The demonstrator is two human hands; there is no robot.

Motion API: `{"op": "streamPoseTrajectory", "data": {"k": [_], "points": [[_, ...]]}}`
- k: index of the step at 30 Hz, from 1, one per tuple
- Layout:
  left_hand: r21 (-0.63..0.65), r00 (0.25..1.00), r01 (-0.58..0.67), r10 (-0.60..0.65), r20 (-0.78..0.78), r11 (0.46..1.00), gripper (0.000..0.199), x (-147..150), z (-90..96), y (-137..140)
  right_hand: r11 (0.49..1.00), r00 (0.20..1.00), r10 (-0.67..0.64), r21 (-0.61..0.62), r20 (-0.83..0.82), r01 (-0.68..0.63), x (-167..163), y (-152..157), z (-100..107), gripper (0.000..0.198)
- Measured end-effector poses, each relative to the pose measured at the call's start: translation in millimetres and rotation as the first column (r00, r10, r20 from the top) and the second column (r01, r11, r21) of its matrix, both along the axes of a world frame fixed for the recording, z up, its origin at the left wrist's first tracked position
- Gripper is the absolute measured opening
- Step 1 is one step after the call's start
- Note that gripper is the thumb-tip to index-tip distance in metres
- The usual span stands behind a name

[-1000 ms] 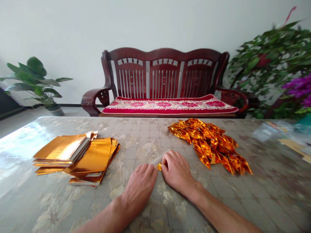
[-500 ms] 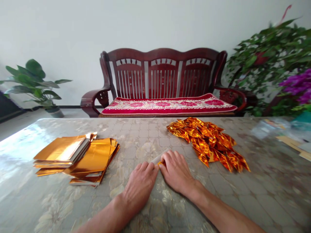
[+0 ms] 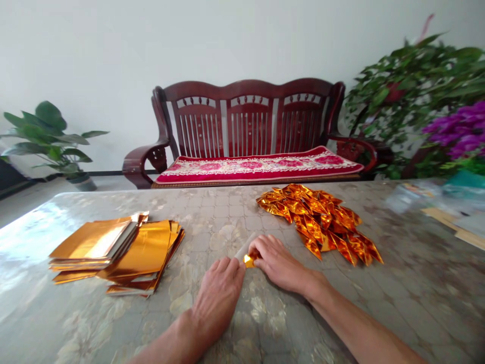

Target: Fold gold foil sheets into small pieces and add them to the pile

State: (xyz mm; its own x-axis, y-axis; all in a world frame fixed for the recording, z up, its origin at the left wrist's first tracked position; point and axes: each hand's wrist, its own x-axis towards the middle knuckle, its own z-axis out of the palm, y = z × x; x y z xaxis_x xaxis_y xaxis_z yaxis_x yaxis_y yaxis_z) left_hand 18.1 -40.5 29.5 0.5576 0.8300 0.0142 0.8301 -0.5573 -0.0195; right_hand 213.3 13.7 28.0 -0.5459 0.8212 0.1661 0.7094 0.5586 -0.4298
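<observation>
foil sheet (image 3: 248,255) (gold) | between hands | left hand (image 3: 219,298), right hand (image 3: 278,263) both pinching it

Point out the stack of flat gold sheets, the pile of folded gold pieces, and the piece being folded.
stack of flat gold sheets (image 3: 113,247), head view, top sheet.
pile of folded gold pieces (image 3: 320,222), head view, middle of the heap.
piece being folded (image 3: 248,260), head view, gold corner showing between the hands.

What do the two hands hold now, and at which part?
Both the left hand and right hand pinch a small folded gold foil paper at its near end, on the table.
</observation>
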Motion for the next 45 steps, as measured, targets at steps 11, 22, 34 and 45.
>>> {"op": "streamPoseTrajectory", "data": {"k": [11,22,34,45], "points": [[0.084,0.967,0.190,-0.201,0.155,0.978,0.035,-10.0,-5.6,-1.0,0.971,0.982,-0.185,0.150,-0.033,0.188,4.0,5.7,-7.9,0.018],[-0.079,0.960,0.215,-0.196,0.202,0.973,0.023,4.9,-5.8,-12.6,0.934,0.941,-0.335,0.115,-0.033,0.337,-10.8,2.6,-13.1,0.014],[0.041,0.966,0.065,-0.073,0.247,0.997,0.032,-5.9,-16.8,-9.9,0.927,0.929,-0.369,0.072,0.001,0.368,-24.9,-1.6,-10.5,0.011],[-0.024,0.972,0.120,-0.112,0.208,0.993,0.035,0.3,-12.4,-15.9,0.926,0.926,-0.379,-0.002,0.012,0.379,-24.4,-3.1,-4.4,0.006]]}}
